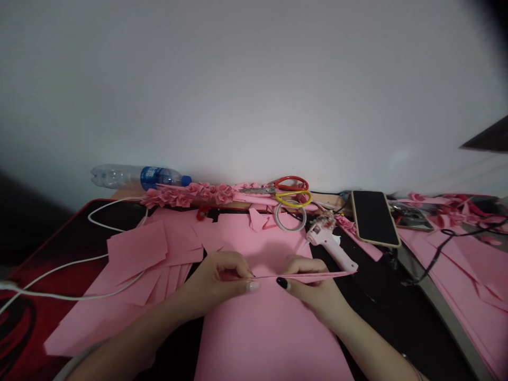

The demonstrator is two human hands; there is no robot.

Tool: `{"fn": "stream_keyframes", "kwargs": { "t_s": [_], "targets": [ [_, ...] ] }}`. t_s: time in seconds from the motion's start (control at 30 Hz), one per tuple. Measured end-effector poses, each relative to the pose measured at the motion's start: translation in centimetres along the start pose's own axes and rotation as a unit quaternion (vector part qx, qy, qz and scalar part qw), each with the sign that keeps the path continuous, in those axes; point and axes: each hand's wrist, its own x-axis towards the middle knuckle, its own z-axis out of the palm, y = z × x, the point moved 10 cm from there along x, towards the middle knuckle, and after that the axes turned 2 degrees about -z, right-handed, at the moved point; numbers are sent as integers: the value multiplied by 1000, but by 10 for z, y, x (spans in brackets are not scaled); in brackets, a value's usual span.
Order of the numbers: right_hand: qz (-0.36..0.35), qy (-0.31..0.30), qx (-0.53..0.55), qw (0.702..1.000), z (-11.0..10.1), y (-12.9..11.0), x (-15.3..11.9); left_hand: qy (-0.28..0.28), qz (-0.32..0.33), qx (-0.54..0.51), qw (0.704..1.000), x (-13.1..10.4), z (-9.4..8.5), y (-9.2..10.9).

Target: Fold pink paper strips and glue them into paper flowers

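Note:
Between both hands is a thin folded piece of pink paper (317, 276), seen nearly edge-on. My left hand (222, 275) pinches its left end between thumb and curled fingers. Farther right along it, my right hand (309, 280) pinches it too, thumb in front and fingers behind. The paper's right end sticks out past the right hand. Below the hands lies a large pink sheet (265, 333). A light pink glue gun (333, 246) rests just beyond the right hand. Small pink paper squares (137, 251) are piled left of the left hand.
Along the wall lie a plastic bottle (119, 175), pink paper flowers (190, 194), scissors (291, 191) with red and yellow handles, and a tape roll (291, 225). A phone (375, 217) sits at the right near more pink sheets (468, 286). A white cable (75, 297) crosses the left side.

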Motion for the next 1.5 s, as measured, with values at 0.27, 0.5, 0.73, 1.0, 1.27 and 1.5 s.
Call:
{"fn": "stream_keyframes", "kwargs": {
  "t_s": [0.27,0.5,0.73,1.0,1.27,1.5],
  "targets": [
    [-14,11,3,1000,-6,-7,-1,-9,-50,-29,998,2,-3,-9],
    [-2,39,27,999,-16,0,-2,-1,-56,-25,998,3,-8,-10],
    [9,39,7,999,-17,5,-3,-6,-58,-10,998,1,-9,-9],
    [-13,27,-21,999,-18,-1,-4,-20,-48,-13,999,2,-7,-9],
    [-26,27,-24,999,-20,-4,-3,-26,-44,-4,999,1,-9,-8],
    [-25,25,6,999,-27,6,-4,-34,-36,-4,999,2,-11,-9]
  ]
}}
